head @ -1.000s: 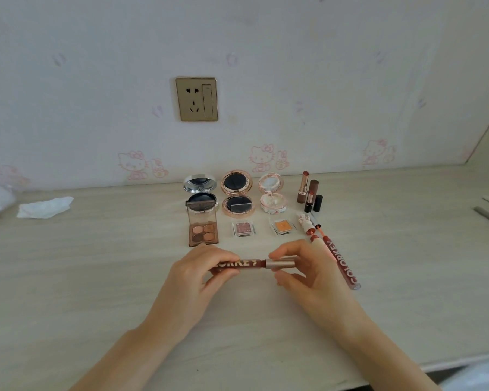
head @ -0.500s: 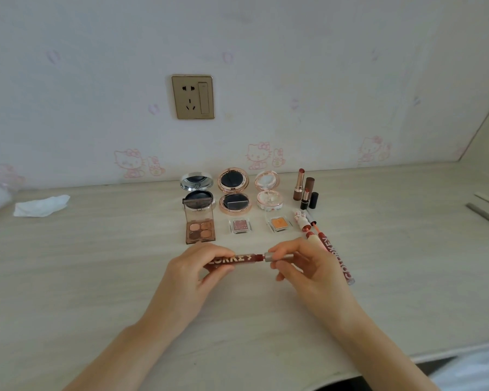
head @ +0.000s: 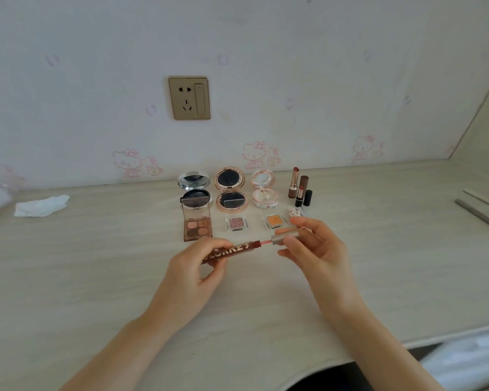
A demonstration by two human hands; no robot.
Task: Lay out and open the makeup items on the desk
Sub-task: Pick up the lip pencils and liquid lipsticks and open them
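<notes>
My left hand (head: 194, 266) grips a dark red lip gloss tube (head: 232, 248) with gold letters. Its silver cap (head: 284, 237) sits in my right hand (head: 314, 245), drawn a little off so a pink wand stem shows between. Behind them on the desk (head: 96, 277) stand three open round compacts: silver (head: 194, 190), rose-gold (head: 230, 190) and pale floral (head: 264, 189). A four-pan eyeshadow palette (head: 197, 224), a pink single shadow (head: 237, 222) and an orange one (head: 274, 220) lie open. Uncapped lipsticks (head: 299, 189) stand at the right.
A crumpled white tissue (head: 41, 206) lies at the far left of the desk. A wall socket (head: 189, 97) is above the compacts. Thin sticks (head: 480, 211) lie at the right edge. The desk's front edge curves in near my right forearm.
My right hand has pulled the cap away from the tube, exposing the wand stem. Both hands have shifted slightly up and right, hiding the second lip gloss that lay on the desk.
</notes>
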